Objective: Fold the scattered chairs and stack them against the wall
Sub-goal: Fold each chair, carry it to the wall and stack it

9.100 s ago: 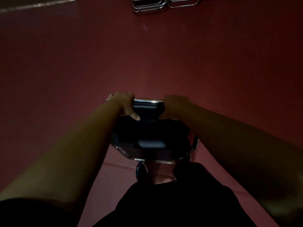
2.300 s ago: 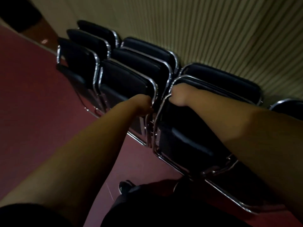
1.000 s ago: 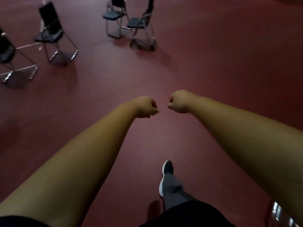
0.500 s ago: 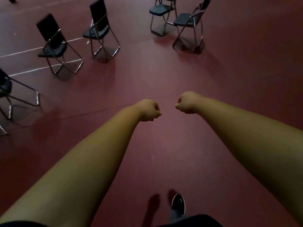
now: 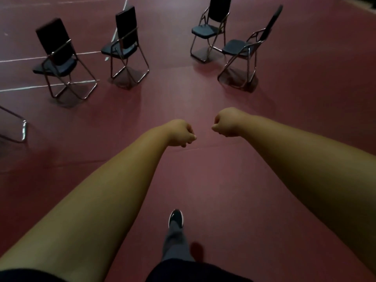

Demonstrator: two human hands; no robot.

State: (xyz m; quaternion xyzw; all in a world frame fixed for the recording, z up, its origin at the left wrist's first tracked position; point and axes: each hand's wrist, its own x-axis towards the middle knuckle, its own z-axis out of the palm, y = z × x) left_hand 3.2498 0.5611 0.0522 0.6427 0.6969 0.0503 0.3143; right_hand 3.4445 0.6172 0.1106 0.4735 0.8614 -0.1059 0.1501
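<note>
Several unfolded black folding chairs with chrome frames stand on the red floor ahead. One chair [image 5: 59, 58] is at the left, another chair [image 5: 126, 43] beside it, a third chair [image 5: 211, 27] at the upper middle and a nearer chair [image 5: 246, 49] to its right. A frame piece of one more chair [image 5: 20, 129] shows at the left edge. My left hand [image 5: 181, 133] and my right hand [image 5: 225, 124] are held out in front of me as fists, holding nothing, well short of the chairs.
White floor lines [image 5: 50, 57] run under the left chairs. My shoe [image 5: 176, 218] is forward on the red floor [image 5: 203, 180] between my arms. The wall and the stacked chairs are out of view.
I let go of the folded chair at the wall stack and turned away. Over the last second the scattered chairs have come closer and shifted right in view; both fists stay closed.
</note>
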